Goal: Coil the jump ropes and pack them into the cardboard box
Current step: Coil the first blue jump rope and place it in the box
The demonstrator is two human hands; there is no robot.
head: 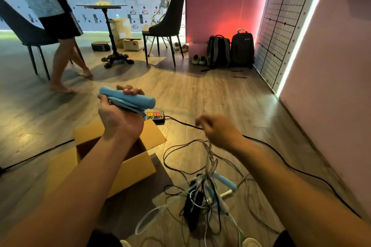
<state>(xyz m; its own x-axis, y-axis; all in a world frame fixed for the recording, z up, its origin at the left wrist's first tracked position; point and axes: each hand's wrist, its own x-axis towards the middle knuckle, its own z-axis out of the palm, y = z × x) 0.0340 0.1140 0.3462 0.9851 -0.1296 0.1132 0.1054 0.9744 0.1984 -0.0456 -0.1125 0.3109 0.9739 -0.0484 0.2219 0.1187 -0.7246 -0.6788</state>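
- We see the left hand (120, 118) closed around a pair of blue handles (128, 97). The coiled cord (128, 107) of this jump rope is pressed under them against the palm.
- The long axis of the handles goes from upper left to lower right, almost level.
- This bundle is directly above the open cardboard box (132, 168), which stands on the floor under the left wrist. In our judgement the next move is a short lowering, and the left hand is clearly the nearer one.
- The right hand (218, 129) is blurred. Its fingers are curled and pinch the thin cords (209, 152) that rise to it from below.
- These cords hang down to the tangle of jump ropes (202, 192) on the floor, to the right of the box and apart from it. We think the tangle needs to be separated before coiling.
- The surface is a wooden floor (200, 90). A power strip (155, 116) lies just behind the box, and its black cable (281, 158) runs toward the right, near the tangle, so it could be confused with a rope.
- Farther in the room there are two backpacks (242, 50) by the wall, a dark chair (170, 24), a round table (102, 6) and the bare legs (64, 60) of another person.
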